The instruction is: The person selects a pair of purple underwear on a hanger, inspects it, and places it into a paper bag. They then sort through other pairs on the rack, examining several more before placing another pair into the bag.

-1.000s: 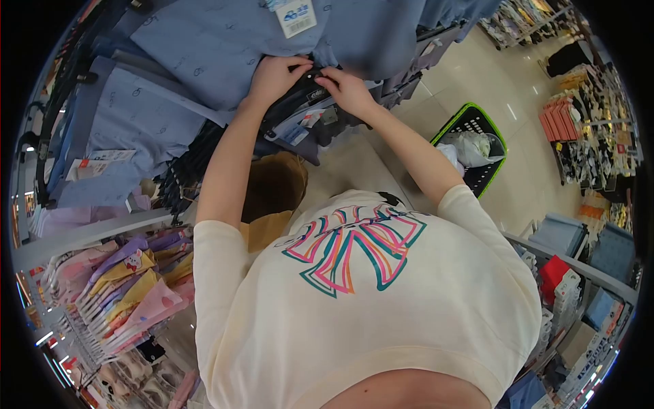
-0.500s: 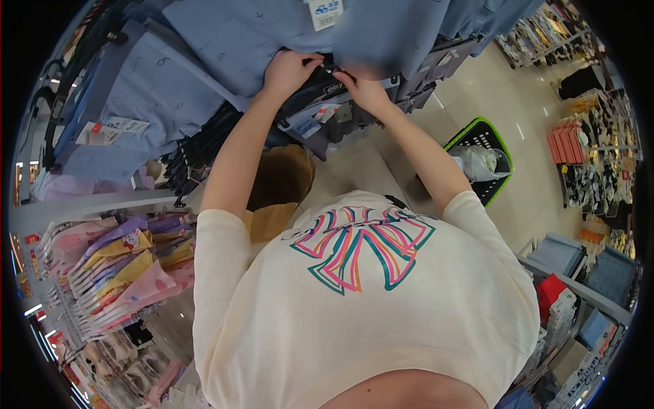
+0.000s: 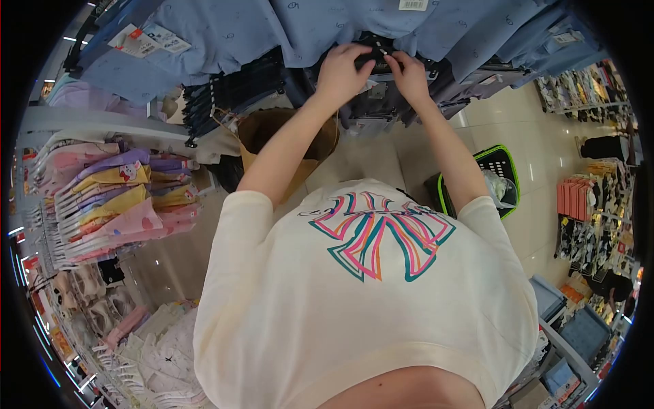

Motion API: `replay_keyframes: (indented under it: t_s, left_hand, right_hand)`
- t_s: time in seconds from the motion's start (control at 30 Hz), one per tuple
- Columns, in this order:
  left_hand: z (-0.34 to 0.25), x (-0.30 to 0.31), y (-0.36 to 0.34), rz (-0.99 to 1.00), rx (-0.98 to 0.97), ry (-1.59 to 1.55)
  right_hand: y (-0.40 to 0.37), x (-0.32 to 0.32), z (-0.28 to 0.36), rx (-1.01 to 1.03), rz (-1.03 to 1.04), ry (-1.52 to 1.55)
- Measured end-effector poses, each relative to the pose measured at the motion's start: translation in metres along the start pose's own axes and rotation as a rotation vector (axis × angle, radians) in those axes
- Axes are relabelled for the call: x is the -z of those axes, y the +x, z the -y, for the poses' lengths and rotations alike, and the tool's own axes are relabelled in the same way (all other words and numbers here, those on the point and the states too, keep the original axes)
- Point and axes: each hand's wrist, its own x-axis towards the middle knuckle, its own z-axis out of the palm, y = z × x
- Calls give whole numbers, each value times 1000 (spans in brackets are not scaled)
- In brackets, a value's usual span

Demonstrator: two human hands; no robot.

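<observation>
Both my hands reach up into a rack of hanging clothes. My left hand (image 3: 343,68) and my right hand (image 3: 411,73) pinch the same dark garment (image 3: 371,60) between them, near its top edge where a small white tag shows. Pale blue shirts (image 3: 259,31) hang over and around it, some with paper price tags. My cream T-shirt with a pink and teal logo fills the lower middle of the view.
A brown paper bag (image 3: 276,133) stands on the floor below my left arm. A black basket with a green rim (image 3: 501,180) holding white items sits on the tiled floor to the right. Racks of pastel children's clothes (image 3: 116,204) are on the left, and shelves of goods on the right.
The view has swung so the rack now sits higher and more central. My hands stayed together on the dark garment and moved up and right in the picture.
</observation>
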Motion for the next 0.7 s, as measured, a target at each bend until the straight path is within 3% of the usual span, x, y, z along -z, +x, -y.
replay_keyframes:
  t_s: [0.03,0.13,0.23,0.37,0.47,0.6,0.7]
  left_hand:
    - [-4,8,-19,-7,35,-57]
    - [-12,37,-83,160,394,15]
    - [-12,62,-140,165,401,187]
    - [-10,98,-179,119,458,414]
    - [-9,112,-194,258,400,633]
    - [-6,123,-212,376,407,643]
    - [-7,130,-220,372,408,667]
  right_hand:
    - [-1,1,1,29,-28,-14]
    - [-7,6,5,122,-132,-91]
    - [-19,16,19,167,-268,-86]
    - [-61,19,31,124,-151,2]
    - [-106,0,45,-34,134,161]
    - [-146,-24,59,-255,596,387]
    - [-160,-28,65,-190,721,393]
